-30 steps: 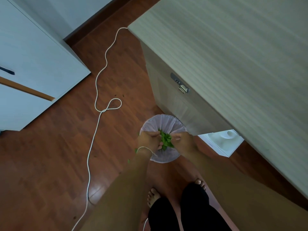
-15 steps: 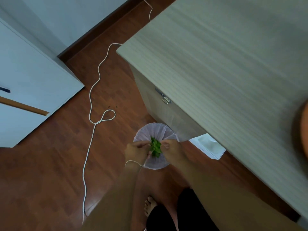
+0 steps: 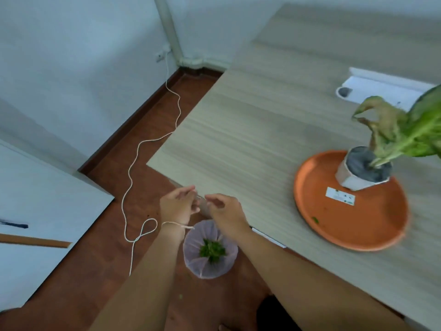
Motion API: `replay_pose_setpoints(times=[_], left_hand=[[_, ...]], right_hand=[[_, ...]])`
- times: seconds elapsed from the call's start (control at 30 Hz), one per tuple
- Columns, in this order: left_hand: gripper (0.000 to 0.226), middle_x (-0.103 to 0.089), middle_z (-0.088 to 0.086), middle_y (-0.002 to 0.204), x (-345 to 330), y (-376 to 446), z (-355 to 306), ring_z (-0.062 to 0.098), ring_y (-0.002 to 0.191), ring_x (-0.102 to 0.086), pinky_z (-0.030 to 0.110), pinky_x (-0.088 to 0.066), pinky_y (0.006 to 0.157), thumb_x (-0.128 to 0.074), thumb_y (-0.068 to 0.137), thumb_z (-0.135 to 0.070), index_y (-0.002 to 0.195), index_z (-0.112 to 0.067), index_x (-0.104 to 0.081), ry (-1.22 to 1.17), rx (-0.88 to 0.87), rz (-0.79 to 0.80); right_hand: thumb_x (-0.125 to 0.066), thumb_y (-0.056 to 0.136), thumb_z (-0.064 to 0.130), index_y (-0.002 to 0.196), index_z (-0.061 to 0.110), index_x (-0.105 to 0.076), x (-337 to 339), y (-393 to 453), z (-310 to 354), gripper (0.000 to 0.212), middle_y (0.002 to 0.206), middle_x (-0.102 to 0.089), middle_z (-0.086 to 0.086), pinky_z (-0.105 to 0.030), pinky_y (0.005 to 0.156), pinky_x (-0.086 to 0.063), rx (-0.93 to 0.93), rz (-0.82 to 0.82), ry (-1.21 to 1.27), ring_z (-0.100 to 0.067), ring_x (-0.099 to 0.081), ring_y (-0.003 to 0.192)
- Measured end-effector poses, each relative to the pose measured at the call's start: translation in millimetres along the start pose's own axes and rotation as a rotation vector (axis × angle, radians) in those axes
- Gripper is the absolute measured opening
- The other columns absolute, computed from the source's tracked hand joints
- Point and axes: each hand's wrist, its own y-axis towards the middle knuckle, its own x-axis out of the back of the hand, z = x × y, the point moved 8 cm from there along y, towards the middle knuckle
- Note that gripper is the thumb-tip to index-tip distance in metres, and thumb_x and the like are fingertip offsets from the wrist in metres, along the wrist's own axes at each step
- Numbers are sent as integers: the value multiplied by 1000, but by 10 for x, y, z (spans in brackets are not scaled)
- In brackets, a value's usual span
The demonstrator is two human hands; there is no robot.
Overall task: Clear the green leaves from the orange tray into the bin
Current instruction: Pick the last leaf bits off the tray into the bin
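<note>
Most of the green leaves (image 3: 212, 250) lie in a clump at the bottom of the bin (image 3: 210, 249), a small round bin lined with a pale bag that stands on the wooden floor (image 3: 78, 280) beside the counter (image 3: 250, 130). One or two green scraps (image 3: 315, 220) remain on the orange tray (image 3: 350, 225), which sits on the counter to our right and carries a white label (image 3: 340, 196) and a potted plant (image 3: 372, 163) with broad, partly browned leaves. Above the bin, near the counter's edge, we hold both hands close together: our left hand (image 3: 177, 206) has its grip loose, fingers half curled with nothing in them, and our right hand (image 3: 224, 211) is likewise relaxed and empty, fingers bent inward. A thin white string (image 3: 176, 225) circles the left wrist. A white cable (image 3: 133, 163) snakes across the floor from a wall socket (image 3: 159, 57), forming a loop near our left arm. A white cabinet (image 3: 35, 223) stands to the left.
</note>
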Motion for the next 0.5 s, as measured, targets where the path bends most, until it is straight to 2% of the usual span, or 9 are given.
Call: replay_pose_setpoints(times=[0.07,0.17,0.23,0.33,0.4,0.5], left_hand=[[9,-66,7,62,-441,-161,-271,12,43,-61,23,-50,42,-65,86,1,91,-3,-71,52,-12,146],[8,-68,8,63,-1119,-384,-472,15,46,-64,23,-50,42,-68,84,0,91,-1,-71,170,-46,344],[11,-68,12,67,-1566,-538,-500,20,49,-64,26,-51,47,-69,82,1,93,1,-72,246,-70,460],[17,-68,15,73,-2223,-843,-340,20,50,-61,26,-50,47,-70,81,3,98,3,-70,407,-31,704],[18,-69,16,74,-2588,-1052,-154,20,50,-57,26,-48,47,-71,79,0,96,-3,-69,607,-32,845],[15,-75,11,83,-3028,-1262,6,17,64,-59,26,-48,62,-74,76,-13,91,-11,-75,1062,-318,936]], right_hand=[[-62,87,18,104,23,-76,480,-80,67,22,98,-77,7,-22,80,-54,1,-69,85,-3,-69,84],[-63,87,16,101,21,-75,1324,-270,-38,19,86,-75,3,-24,61,-48,-57,-174,92,-3,-60,61],[-66,86,19,99,22,-76,1871,-416,-168,16,78,-72,5,-21,57,-46,-96,-247,44,-3,-56,58],[-71,82,23,85,28,-73,2522,-608,-358,6,73,-71,13,-9,57,-44,-142,-286,-114,0,-61,62],[-72,79,26,84,28,-75,2809,-693,-542,6,74,-70,15,-13,66,-45,-190,-259,-295,-1,-64,72],[-68,74,28,78,28,-75,3054,-777,-836,8,76,-70,11,-25,74,-47,-269,-228,-450,-8,-65,79]])
